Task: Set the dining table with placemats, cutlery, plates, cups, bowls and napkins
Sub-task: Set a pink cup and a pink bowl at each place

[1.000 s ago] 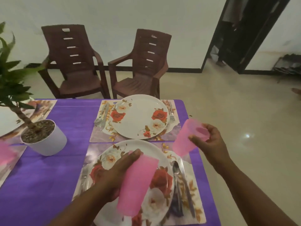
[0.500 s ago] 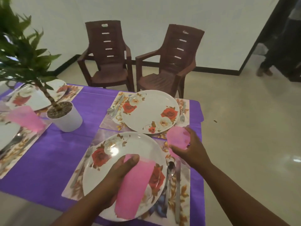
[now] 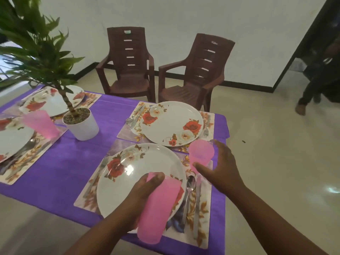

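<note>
Two pink plastic cups are in play. The left hand (image 3: 145,197) wraps its fingers round one pink cup (image 3: 159,208) at mid-wall, holding it over the near floral plate (image 3: 128,177); its long axis lies tilted, one end toward the person and the other angled away toward the counter's far right corner. I cannot tell which end is the mouth. The right hand (image 3: 219,170) has its fingers spread and relaxed beside the second pink cup (image 3: 201,153), which appears to stand on the placemat (image 3: 206,234) near the counter's right edge, axis roughly vertical; whether the fingers touch it is unclear. These tumblers look light, thin-walled and smooth, so likely slightly slippery and easy to tip; a grip round the middle of the wall suits them best. A spoon (image 3: 189,188) lies just right of the near plate.
</note>
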